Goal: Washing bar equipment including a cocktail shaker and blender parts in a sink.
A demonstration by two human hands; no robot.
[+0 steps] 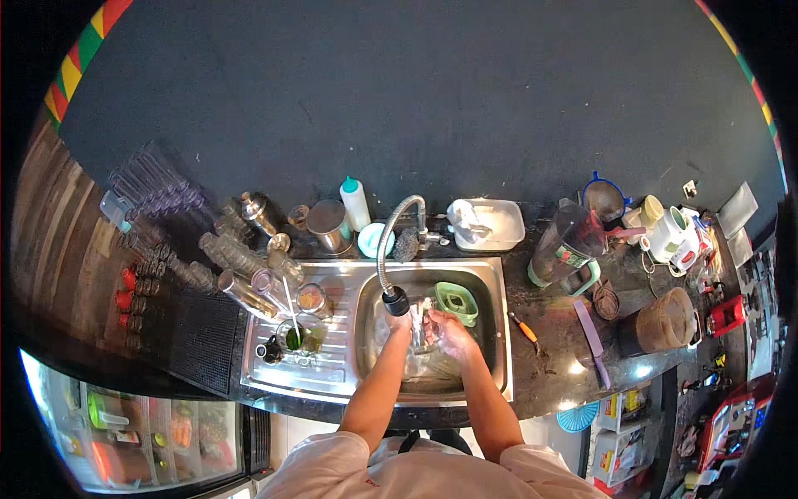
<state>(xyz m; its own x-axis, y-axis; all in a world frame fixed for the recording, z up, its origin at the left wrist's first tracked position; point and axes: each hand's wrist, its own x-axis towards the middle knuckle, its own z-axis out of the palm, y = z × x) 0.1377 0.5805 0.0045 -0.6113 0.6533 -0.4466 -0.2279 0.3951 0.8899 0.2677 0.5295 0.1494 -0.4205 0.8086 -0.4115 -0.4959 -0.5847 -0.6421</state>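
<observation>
Both my hands are in the steel sink (500, 279), under the black spray head (396, 301) of a flexible metal faucet. My left hand (399, 323) is mostly hidden by the spray head, so its fingers do not show. My right hand (451, 334) is wet, its fingers curled against a small reddish and whitish item (429, 323) between the hands. The kind of that item cannot be made out. Beside my right hand, a green plastic container (455, 301) leans in the back right of the basin. Something clear and shiny, perhaps water, lies below the hands.
On the drainboard (332, 366) at left stand glasses, metal shakers and a jar with a straw (293, 333). Behind the sink are a squeeze bottle (355, 204) and a white tub (492, 224). To the right lie an orange-handled tool (524, 327), a purple knife (592, 343) and a blender jug (568, 248).
</observation>
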